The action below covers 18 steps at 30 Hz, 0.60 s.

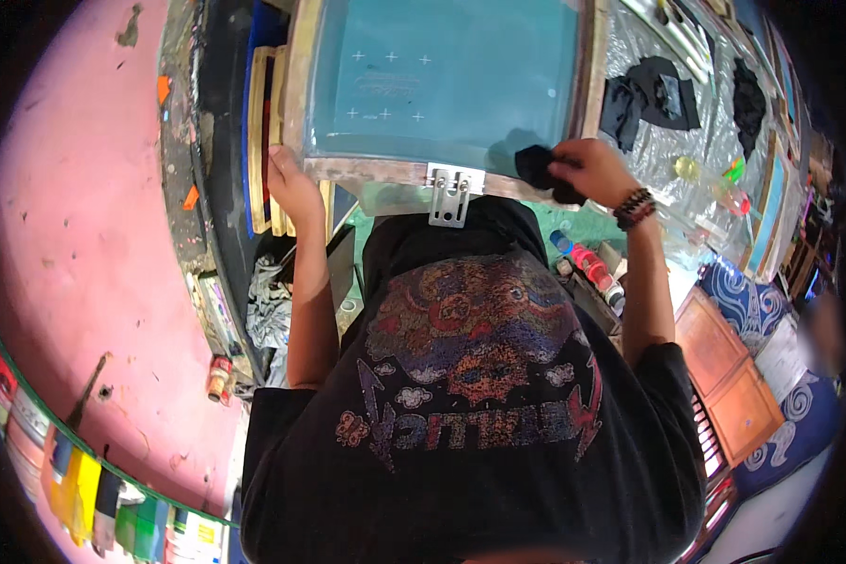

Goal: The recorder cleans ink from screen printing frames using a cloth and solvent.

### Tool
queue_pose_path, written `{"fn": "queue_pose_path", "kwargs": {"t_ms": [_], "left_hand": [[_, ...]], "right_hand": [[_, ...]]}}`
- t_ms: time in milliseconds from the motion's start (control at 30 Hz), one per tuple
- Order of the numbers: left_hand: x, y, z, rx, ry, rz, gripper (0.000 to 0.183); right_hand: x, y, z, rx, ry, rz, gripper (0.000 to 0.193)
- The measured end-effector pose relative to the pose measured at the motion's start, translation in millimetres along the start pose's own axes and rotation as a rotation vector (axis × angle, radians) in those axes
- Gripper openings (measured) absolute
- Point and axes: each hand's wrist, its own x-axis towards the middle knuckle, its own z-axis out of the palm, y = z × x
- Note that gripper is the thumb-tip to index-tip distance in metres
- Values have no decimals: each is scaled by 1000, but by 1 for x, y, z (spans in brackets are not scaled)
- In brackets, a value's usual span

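A screen printing frame (pixel 376 169) with worn wooden sides and a teal mesh (pixel 461 66) lies in front of me. White cross marks and faint fine lines show on the mesh. My left hand (pixel 291 183) grips the frame's near left corner, its fingers partly hidden behind the wood. Bunched in my right hand (pixel 597 172) is a black cloth (pixel 536 167), held at the mesh's near right corner; the frames do not settle whether it presses on the mesh. A slotted metal bracket (pixel 451 195) is fixed to the middle of the frame's near side.
Wooden frames (pixel 258 141) stand left of the screen. On the right, black fabric pieces (pixel 649 99) lie on clear plastic sheeting (pixel 630 42). A red bottle (pixel 587 263) sits below my right wrist, and an orange-brown framed screen (pixel 728 367) leans at lower right.
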Motion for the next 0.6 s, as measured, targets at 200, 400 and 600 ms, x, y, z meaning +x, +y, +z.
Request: {"fn": "queue_pose_path", "kwargs": {"t_ms": [200, 400, 600], "left_hand": [[-6, 16, 1, -16, -51, -126, 58], [1, -5, -7, 79, -7, 12, 53], [4, 6, -1, 86, -57, 8, 50]], "right_hand": [[16, 32, 6, 432, 58, -62, 47], [90, 3, 57, -600, 267, -530, 58], [234, -66, 47, -505, 697, -433, 57]]}}
